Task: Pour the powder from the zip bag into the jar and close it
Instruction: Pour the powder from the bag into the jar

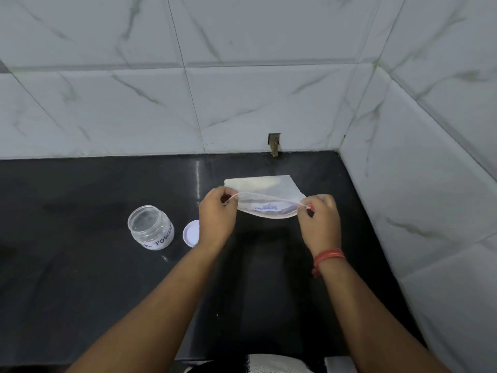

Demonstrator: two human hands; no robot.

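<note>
Both hands hold the zip bag (pixel 265 204) above the black counter (pixel 80 278) — the left hand (pixel 217 215) pinches the left end of its mouth, the right hand (pixel 320 219) pinches the right end by the red slider. The mouth gapes between them. The open jar (pixel 150 228) stands at nine o'clock from the left hand, empty, with its white lid (pixel 191 233) lying just beside it — between jar and wrist.

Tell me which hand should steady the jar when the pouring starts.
Left, probably. The left hand is nearer the open jar, which stands to its left beside the lid. The right hand pinches the zip bag at its far end.
</note>
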